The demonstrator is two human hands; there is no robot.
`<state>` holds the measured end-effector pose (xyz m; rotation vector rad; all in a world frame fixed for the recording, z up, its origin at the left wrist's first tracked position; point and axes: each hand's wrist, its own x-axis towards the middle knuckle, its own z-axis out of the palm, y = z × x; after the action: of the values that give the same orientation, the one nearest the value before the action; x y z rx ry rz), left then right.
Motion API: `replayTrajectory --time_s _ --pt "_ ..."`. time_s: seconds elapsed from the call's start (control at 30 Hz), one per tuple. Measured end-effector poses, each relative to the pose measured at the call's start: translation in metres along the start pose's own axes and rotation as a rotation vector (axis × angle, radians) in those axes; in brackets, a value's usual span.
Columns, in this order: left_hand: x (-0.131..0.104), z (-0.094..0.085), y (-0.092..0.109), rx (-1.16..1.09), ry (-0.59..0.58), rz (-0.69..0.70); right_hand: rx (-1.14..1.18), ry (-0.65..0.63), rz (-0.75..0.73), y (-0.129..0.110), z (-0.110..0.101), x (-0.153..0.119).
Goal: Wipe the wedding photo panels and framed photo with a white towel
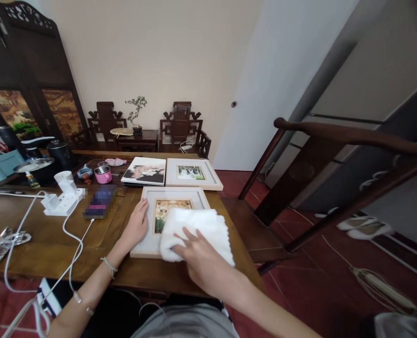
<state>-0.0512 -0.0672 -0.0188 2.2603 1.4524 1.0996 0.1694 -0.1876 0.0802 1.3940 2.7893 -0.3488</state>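
Observation:
A light wooden picture frame [148, 245] lies flat near the table's front edge, with a small picture in a pale mat. My left hand [137, 227] rests on its left side, fingers together along the edge. A folded white cloth [208, 225] covers the frame's lower right part and hangs past its right side. On top of the cloth presses my right hand [197, 256], its fingers spread and its thumb partly in a fold.
Behind lie another picture frame [213, 179] and a photo panel [145, 171]. Leftward are a phone [99, 202], a white power strip [62, 202] with cables, a pink cup [103, 173] and a pot. A wooden chair [300, 173] stands right.

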Motion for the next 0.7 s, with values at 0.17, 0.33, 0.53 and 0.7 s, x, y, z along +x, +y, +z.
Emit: replayTrajectory --time_s 0.17,0.33,0.53,0.7 --pt "0.000 -0.003 0.001 -0.011 -0.021 -0.010 -0.002 0.067 -0.064 -0.010 0.011 0.016" --pt "0.000 -0.003 0.000 0.009 -0.039 0.001 -0.004 0.060 0.031 0.011 0.008 -0.016" --pt "-0.003 0.001 -0.002 -0.019 -0.033 0.007 -0.051 0.099 0.166 0.058 0.010 -0.048" --pt "-0.004 0.001 -0.002 -0.026 -0.027 0.001 -0.159 0.281 0.181 0.094 0.004 0.000"
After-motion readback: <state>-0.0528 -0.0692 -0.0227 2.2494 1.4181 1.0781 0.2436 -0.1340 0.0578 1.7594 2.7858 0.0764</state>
